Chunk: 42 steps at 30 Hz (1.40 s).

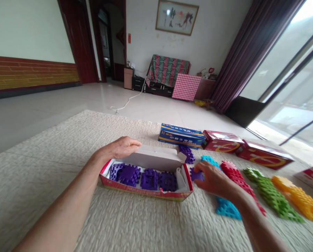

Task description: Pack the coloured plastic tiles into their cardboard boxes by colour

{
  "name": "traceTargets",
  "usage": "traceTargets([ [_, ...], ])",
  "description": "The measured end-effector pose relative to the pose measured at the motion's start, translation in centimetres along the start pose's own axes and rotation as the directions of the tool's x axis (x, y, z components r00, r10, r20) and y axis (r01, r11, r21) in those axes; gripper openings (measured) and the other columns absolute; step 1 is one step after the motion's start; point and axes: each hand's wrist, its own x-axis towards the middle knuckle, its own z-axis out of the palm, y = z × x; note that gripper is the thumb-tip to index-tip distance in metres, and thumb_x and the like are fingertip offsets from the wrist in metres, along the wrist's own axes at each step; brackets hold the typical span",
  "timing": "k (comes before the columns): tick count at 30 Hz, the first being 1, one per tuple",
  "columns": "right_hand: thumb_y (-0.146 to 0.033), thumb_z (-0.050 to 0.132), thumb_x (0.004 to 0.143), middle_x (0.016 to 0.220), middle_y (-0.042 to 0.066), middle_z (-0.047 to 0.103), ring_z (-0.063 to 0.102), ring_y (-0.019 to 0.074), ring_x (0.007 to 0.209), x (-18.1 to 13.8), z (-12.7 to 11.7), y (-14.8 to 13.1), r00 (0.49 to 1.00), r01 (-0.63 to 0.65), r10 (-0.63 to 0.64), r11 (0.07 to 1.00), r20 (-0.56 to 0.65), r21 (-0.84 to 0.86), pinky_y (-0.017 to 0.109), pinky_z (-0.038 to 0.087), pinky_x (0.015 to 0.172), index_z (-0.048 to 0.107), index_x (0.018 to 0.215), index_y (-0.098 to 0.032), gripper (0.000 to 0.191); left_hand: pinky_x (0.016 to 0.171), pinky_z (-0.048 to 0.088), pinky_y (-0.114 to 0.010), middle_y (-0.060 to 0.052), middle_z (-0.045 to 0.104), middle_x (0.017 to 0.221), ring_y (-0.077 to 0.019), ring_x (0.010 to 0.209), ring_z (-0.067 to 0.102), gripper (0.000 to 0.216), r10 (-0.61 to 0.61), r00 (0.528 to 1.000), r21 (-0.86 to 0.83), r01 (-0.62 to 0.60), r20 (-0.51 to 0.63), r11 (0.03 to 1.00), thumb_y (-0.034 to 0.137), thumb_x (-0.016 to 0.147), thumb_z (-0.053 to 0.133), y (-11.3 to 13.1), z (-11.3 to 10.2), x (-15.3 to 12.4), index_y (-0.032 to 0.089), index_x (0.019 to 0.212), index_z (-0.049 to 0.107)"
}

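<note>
Across the room in front of me spreads one pale floor [40, 105], with one rug [67, 140] on it. At the right hangs one purple curtain [240, 45]. By the far wall I see two cloths, one patterned cloth [169, 68] and one checked cloth [186, 86], with one picture [177, 17] above them.

Next in size come five boxes: one open box [140, 193] right in front of me, one blue box [181, 137] beyond it, two red boxes [222, 141] in line to the right of the blue one, and one red-and-white box [312, 176] cut off at the right edge.

Four rows of pieces lie to my right, one each in blue [227, 209], red [236, 176], green [273, 196] and yellow [300, 197]; my right arm hides part of the blue.

My left hand [124, 147] is at the left end of the raised flap [156, 157], fingers stretched out; whether they grip it, I cannot tell. My right hand [215, 178] has thumb and fingers closed around one purple piece [196, 174], just right of the open box. At least four purple blocks [149, 179] sit inside that box, and at least one loose block [187, 154] lies behind it, near the blue box.
</note>
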Motion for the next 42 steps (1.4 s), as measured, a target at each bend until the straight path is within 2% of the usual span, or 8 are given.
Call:
traceTargets([
  [4, -0.024, 0.062, 0.069, 0.092, 0.008, 0.065, 0.062, 0.0217, 0.081, -0.6, -3.2, -0.9, 0.985, -0.012, 0.015, 1.0, -0.173, 0.019, 0.037, 0.048, 0.075, 0.062, 0.089, -0.02, 0.02, 0.072, 0.041, -0.026, 0.0, 0.07, 0.083, -0.0191, 0.084, 0.059, 0.034, 0.002, 1.0, -0.002, -0.002, 0.004, 1.0, 0.035, 0.075, 0.045, -0.1, 0.0, 0.1, 0.022, 0.092, 0.072],
  [8, -0.029, 0.064, 0.073, 0.098, 0.004, 0.067, 0.062, 0.0201, 0.088, -1.3, -5.3, -4.7, 0.948, 0.175, -0.122, 0.972, -0.294, 0.16, 0.036, 0.048, 0.08, 0.061, 0.097, -0.024, 0.025, 0.072, 0.041, -0.027, -0.001, 0.069, 0.082, -0.0188, 0.082, 0.059, 0.034, 0.0, 1.0, 0.011, 0.0, -0.001, 1.0, 0.034, 0.076, 0.045, -0.2, 0.1, 0.1, 0.021, 0.091, 0.071],
  [11, -0.025, 0.066, 0.071, 0.099, 0.001, 0.067, 0.061, 0.0177, 0.09, -1.3, -5.3, -8.1, 0.951, 0.274, -0.23, 0.936, -0.208, 0.22, 0.033, 0.047, 0.081, 0.061, 0.097, -0.024, 0.026, 0.072, 0.041, -0.027, -0.001, 0.069, 0.082, -0.0185, 0.081, 0.058, 0.033, 0.008, 1.0, 0.02, -0.007, -0.004, 1.0, 0.034, 0.076, 0.044, -0.3, 0.1, 0.1, 0.021, 0.091, 0.071],
  [16, -0.022, 0.068, 0.068, 0.092, 0.003, 0.065, 0.06, 0.0171, 0.083, -0.6, -4.5, -10.6, 0.966, 0.257, -0.253, 0.942, -0.049, 0.217, 0.032, 0.046, 0.076, 0.063, 0.092, -0.021, 0.024, 0.07, 0.04, -0.025, -0.001, 0.068, 0.08, -0.0177, 0.079, 0.058, 0.031, 0.016, 1.0, 0.017, -0.017, 0.005, 1.0, 0.033, 0.076, 0.045, -0.2, 0.1, 0.1, 0.019, 0.089, 0.07],
  [25, -0.023, 0.06, 0.079, 0.098, 0.002, 0.064, 0.059, 0.0167, 0.09, -1.3, -5.2, -8.2, 0.966, 0.232, -0.2, 0.95, -0.162, 0.21, 0.032, 0.045, 0.081, 0.061, 0.095, -0.022, 0.016, 0.068, 0.039, -0.024, 0.0, 0.065, 0.074, -0.0166, 0.075, 0.056, 0.031, 0.022, 1.0, 0.037, -0.022, -0.002, 0.999, 0.033, 0.076, 0.043, 0.2, 0.0, 0.1, 0.019, 0.085, 0.069],
  [30, -0.023, 0.05, 0.084, 0.092, 0.005, 0.068, 0.063, 0.0194, 0.084, -0.2, -5.4, -3.3, 0.94, 0.039, 0.008, 0.991, -0.341, 0.129, 0.033, 0.046, 0.076, 0.064, 0.092, -0.02, 0.017, 0.068, 0.04, -0.024, 0.0, 0.066, 0.074, -0.0169, 0.075, 0.057, 0.033, 0.025, 1.0, 0.052, -0.024, -0.016, 0.998, 0.034, 0.077, 0.043, 0.2, 0.1, 0.1, 0.019, 0.086, 0.07],
  [34, -0.018, 0.049, 0.081, 0.092, 0.007, 0.068, 0.063, 0.0207, 0.085, 1.1, -3.4, -0.1, 0.932, -0.079, 0.107, 0.992, -0.346, 0.094, 0.033, 0.046, 0.076, 0.066, 0.094, -0.018, 0.021, 0.068, 0.041, -0.024, 0.0, 0.067, 0.074, -0.0171, 0.075, 0.058, 0.034, 0.019, 0.999, 0.053, -0.017, -0.031, 0.998, 0.034, 0.076, 0.043, -0.2, 0.2, 0.2, 0.02, 0.088, 0.071],
  [42, -0.021, 0.052, 0.082, 0.115, 0.011, 0.062, 0.059, 0.0236, 0.102, 4.1, 0.7, -1.8, 0.945, -0.181, 0.164, 0.983, -0.283, -0.037, 0.033, 0.042, 0.085, 0.061, 0.114, -0.017, 0.034, 0.068, 0.042, -0.024, -0.001, 0.069, 0.079, -0.0178, 0.077, 0.06, 0.035, 0.024, 0.999, 0.07, -0.022, -0.03, 0.997, 0.036, 0.078, 0.044, -0.4, 0.2, 0.3, 0.021, 0.092, 0.072],
])
